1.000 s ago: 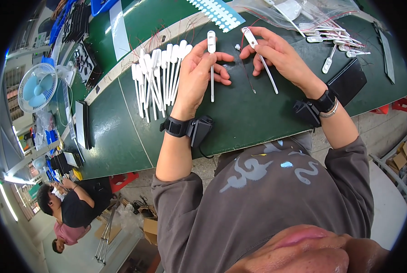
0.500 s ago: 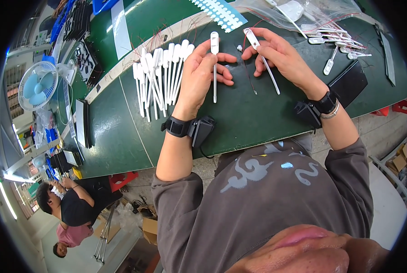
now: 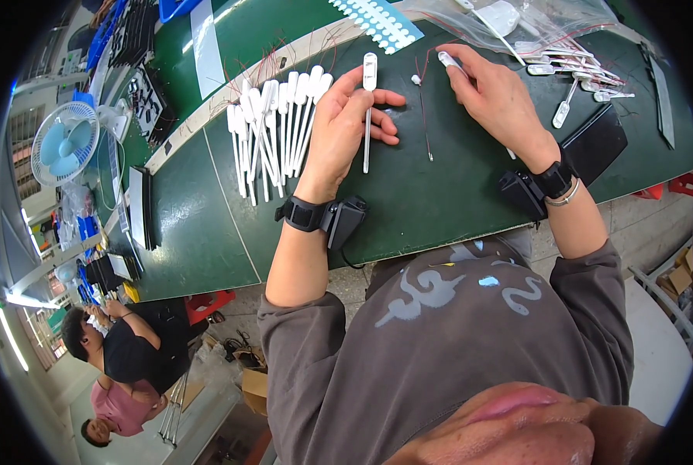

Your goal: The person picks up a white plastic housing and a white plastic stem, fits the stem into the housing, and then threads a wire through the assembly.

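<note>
My left hand point(image 3: 339, 124) pinches a white paddle-headed stick point(image 3: 370, 74) upright between thumb and forefinger, its other fingers loosely curled. A small recess shows in that stick's oval head. My right hand point(image 3: 509, 105) is closed on a second white paddle-headed stick point(image 3: 446, 59); its head juts past the fingertips, and most of its shaft is hidden behind the hand. Between the hands a thin red wire point(image 3: 424, 116) with a small white piece at one end lies on the green table point(image 3: 432, 209). Left of my left hand lie several similar sticks point(image 3: 273, 132), trailing fine red wires.
At the back right sit a clear plastic bag point(image 3: 548, 27) and a heap of white wired pieces point(image 3: 575, 66). A black flat case point(image 3: 594, 143) lies by my right wrist. A pale blue sheet with white dots point(image 3: 381, 27) is at the back. Two people are at the far left.
My right hand has turned over and shifted slightly right and up with its stick, so the shaft is now mostly hidden. The left hand has hardly moved; its stick's head looks slightly turned.
</note>
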Motion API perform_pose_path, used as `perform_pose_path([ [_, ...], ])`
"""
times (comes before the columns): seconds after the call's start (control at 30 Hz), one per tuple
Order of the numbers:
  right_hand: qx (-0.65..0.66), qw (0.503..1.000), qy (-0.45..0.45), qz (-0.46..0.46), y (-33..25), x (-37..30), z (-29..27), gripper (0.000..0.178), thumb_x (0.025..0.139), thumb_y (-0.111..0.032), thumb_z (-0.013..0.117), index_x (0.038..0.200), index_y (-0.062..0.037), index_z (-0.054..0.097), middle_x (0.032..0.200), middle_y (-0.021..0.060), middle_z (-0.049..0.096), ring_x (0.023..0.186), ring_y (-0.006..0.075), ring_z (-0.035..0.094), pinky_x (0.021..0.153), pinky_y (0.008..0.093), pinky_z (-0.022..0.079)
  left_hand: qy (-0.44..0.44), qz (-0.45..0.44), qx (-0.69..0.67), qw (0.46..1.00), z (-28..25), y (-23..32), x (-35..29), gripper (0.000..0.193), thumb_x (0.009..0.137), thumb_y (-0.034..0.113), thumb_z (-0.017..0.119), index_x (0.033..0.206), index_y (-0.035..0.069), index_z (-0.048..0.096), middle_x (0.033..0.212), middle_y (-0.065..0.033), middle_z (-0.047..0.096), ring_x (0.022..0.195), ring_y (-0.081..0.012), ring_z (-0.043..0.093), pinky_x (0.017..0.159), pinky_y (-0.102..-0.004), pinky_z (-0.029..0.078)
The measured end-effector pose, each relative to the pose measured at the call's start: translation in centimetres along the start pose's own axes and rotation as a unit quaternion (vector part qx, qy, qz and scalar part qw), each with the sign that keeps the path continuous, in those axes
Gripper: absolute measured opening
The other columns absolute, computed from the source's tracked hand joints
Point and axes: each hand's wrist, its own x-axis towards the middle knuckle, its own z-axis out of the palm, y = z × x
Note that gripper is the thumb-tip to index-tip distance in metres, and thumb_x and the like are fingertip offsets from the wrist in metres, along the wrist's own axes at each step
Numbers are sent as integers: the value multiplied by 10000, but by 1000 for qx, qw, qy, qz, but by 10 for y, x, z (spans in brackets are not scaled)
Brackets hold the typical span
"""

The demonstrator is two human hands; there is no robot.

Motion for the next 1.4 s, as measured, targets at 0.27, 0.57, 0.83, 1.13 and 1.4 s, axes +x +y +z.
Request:
perform_pose_path([
  [0.27, -117, 974, 175, -78, -7, 2, -15, 248, 971, -237, 603, 1164, -91, 657, 859, 58, 633, 701, 186, 593, 627, 300, 470, 2, -12, -11, 1000, 2, 1, -1, 457, 974, 94, 424, 1405, -56, 406, 1032, -193, 677, 651, -149, 640, 589, -290, 584],
  [0.57, 262, 956, 71, -112, -12, -1, -2, 232, 1000, -163, 577, 1197, -76, 664, 921, -29, 635, 746, 49, 526, 633, 213, 425, -63, -60, -57, 995, 14, 9, -10, 413, 976, 114, 461, 1356, -46, 474, 1044, -185, 697, 625, -132, 634, 528, -249, 546],
  [0.83, 335, 938, -59, -72, -12, -3, 4, 252, 1004, -168, 581, 1226, -76, 655, 955, -56, 643, 713, 8, 502, 613, 175, 396, -101, -60, -44, 992, 18, 8, -14, 401, 968, 117, 464, 1330, -50, 504, 1056, -179, 704, 609, -111, 621, 478, -208, 488],
  [1.13, 321, 943, -68, -55, -10, -2, 3, 251, 1001, -168, 586, 1218, -67, 659, 963, -56, 653, 692, 17, 491, 611, 174, 408, -88, -52, -32, 994, 19, 6, -13, 400, 969, 129, 469, 1326, -46, 510, 1051, -174, 709, 603, -99, 615, 470, -197, 473],
  [1.4, 367, 926, -79, -44, -11, -2, 3, 239, 1004, -161, 577, 1198, -56, 668, 979, -45, 655, 693, 20, 493, 618, 180, 423, -77, -51, -4, 996, 20, 7, -14, 384, 976, 166, 496, 1300, -37, 534, 1031, -159, 719, 601, -90, 613, 468, -195, 465],
])
